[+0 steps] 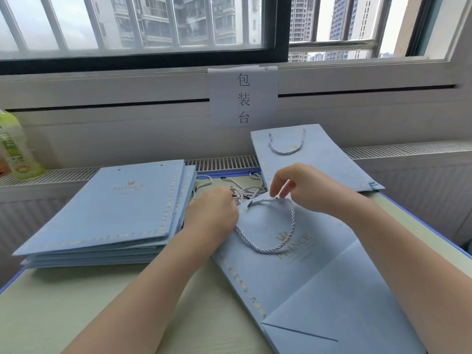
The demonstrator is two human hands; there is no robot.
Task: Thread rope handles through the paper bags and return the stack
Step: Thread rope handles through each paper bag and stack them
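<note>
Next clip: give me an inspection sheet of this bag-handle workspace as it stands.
Surface: pale green table with blue edge.
Job's things: flat blue bag in front, rope handle looped on it; stack of bags on the left; finished bag leaning at the back; loose ropes between.
Clutter: green bottle on the ledge.
Grippers: left hand at the bag's top edge; right hand pinches the rope.
Cables: nothing seen.
Surroundings: window, paper sign.
</note>
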